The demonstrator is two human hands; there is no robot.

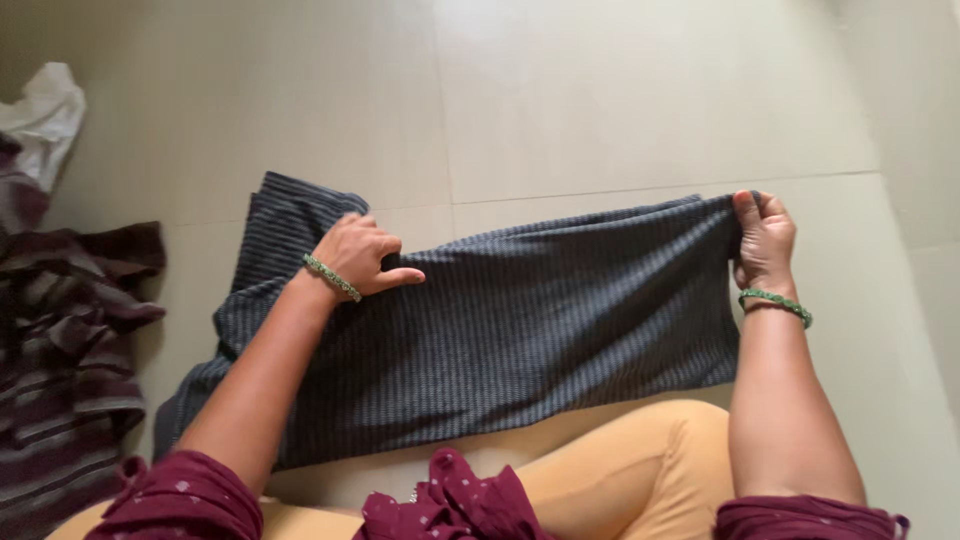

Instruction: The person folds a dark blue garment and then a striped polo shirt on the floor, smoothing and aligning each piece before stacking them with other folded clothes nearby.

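My left hand [358, 255] pressed flat mid-frame on the grey striped cloth [530, 320], right hand [765, 240] fingers pinching its right edge; best kept taut and square on the floor [600, 100].

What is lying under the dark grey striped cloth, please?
The dark grey striped cloth lies spread on the pale tiled floor. The left hand presses on it; the right hand grips its edge. Whether anything lies beneath it cannot be seen.
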